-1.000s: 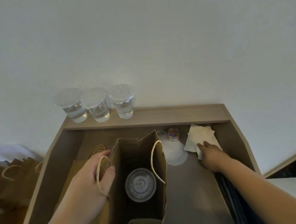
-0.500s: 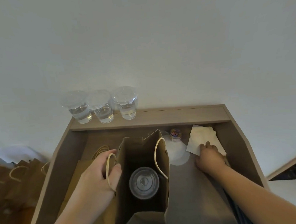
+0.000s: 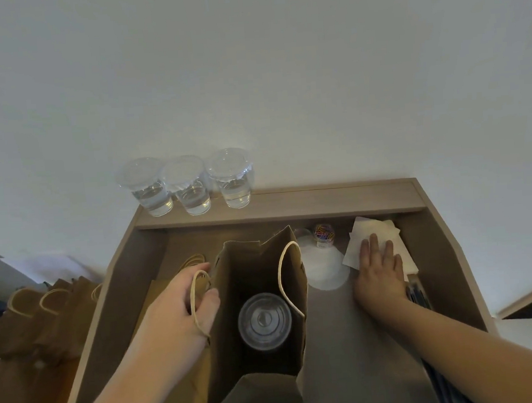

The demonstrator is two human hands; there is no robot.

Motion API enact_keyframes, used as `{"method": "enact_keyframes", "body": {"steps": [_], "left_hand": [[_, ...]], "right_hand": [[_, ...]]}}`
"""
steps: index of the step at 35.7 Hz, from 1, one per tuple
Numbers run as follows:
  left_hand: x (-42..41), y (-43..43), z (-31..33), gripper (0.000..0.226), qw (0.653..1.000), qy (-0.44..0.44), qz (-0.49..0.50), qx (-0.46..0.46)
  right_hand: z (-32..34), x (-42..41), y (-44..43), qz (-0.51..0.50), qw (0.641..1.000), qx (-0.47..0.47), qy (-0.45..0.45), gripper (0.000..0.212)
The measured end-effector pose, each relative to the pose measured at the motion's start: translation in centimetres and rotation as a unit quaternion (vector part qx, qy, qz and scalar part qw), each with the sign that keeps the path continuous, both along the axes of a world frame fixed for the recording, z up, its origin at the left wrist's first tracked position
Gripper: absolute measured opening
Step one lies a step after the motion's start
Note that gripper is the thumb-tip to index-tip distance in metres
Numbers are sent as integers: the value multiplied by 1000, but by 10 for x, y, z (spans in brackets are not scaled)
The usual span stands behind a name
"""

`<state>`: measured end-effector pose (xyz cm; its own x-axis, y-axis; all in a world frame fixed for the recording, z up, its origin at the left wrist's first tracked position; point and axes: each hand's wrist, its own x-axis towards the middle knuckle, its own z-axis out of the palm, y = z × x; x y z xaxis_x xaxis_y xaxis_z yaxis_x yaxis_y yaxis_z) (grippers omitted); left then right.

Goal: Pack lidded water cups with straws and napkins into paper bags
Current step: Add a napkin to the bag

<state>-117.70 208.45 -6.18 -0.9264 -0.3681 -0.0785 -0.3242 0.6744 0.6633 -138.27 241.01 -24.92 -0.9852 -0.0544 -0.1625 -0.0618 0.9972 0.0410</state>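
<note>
right hand (image 3: 378,275) slid further onto napkin stack (image 3: 367,229). Fingers were curled at the stack's near edge 1 s ago, now straight, spread and flat on top of it. No napkin lifted yet.

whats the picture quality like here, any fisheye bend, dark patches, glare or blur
Head view: wide-angle bend splays the grey-brown wooden tray outward. Head view: dim, soft light, no hard glare. Head view: inside the open brown paper bag is darkest, yet the clear lidded plastic cup in it reads. Head view: the three clear water cups on the ledge look slightly soft.
</note>
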Motion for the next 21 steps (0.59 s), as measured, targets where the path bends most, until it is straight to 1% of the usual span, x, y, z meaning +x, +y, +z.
{"method": "enact_keyframes", "body": {"steps": [2,4,8,11,12,13,14,15,17,19,20,21], "left_hand": [[1,0,2,36,1000,5,3,1],[3,0,4,35,1000,9,6,4],[4,1,7,34,1000,9,4,6],[2,3,7,27,1000,1,-1,14],[3,3,7,27,1000,1,-2,16],[3,3,7,26,1000,0,-5,15],[3,3,8,26,1000,1,-7,13],[3,2,8,28,1000,-1,-8,12],[2,2,10,31,1000,-3,-10,14],[1,2,10,30,1000,-1,-6,23],[1,2,12,29,1000,-1,-4,30],[0,4,14,27,999,-5,-2,38]], "right_hand": [[5,-5,3,-2,1000,6,5,68],[4,-7,7,-11,999,26,-15,60],[0,-6,18,-11,998,41,-44,53],[14,-5,24,-7,1000,0,-24,51],[24,-4,26,-15,999,-28,-9,48],[38,-1,27,-36,996,-79,5,42],[55,4,26,-66,986,-154,17,35],[74,10,24,-93,966,-238,26,26],[121,27,15,-136,919,-368,45,20],[178,52,1,-123,877,-454,96,15],[209,68,-10,-104,848,-506,122,15],[240,88,-22,-79,801,-578,134,14]]}}
